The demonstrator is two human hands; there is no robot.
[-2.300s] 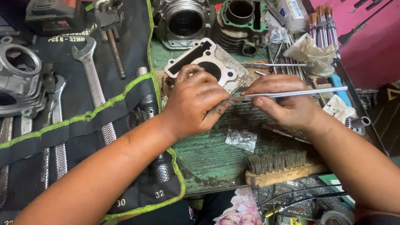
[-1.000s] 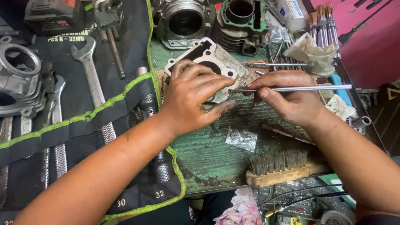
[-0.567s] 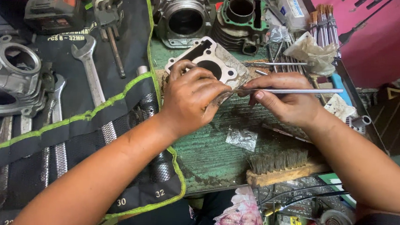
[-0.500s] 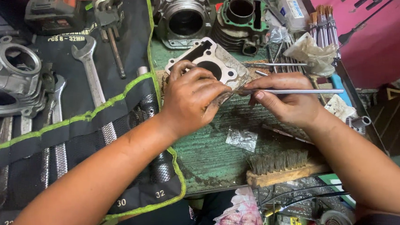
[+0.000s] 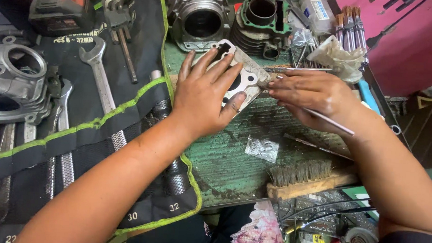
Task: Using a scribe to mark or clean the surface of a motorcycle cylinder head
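Your left hand (image 5: 205, 98) is lying flat, fingers spread, pressing down the grey metal cylinder block (image 5: 245, 74). Your right hand (image 5: 315, 99) is pinching a thin metal rod (image 5: 332, 121) at its edge.

At one o'clock stands a clear rectangular plastic box with a blue-and-white label (image 5: 316, 8). Near centre lies a small crumpled silvery foil packet (image 5: 262, 148) on the green bench (image 5: 223, 161).

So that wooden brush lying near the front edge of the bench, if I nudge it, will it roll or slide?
The wooden brush would probably slide rather than roll: its block looks flat-sided and it lies on its side on the green bench top. It looks stiff and fairly light. The bristles may give a little if pushed from that side.
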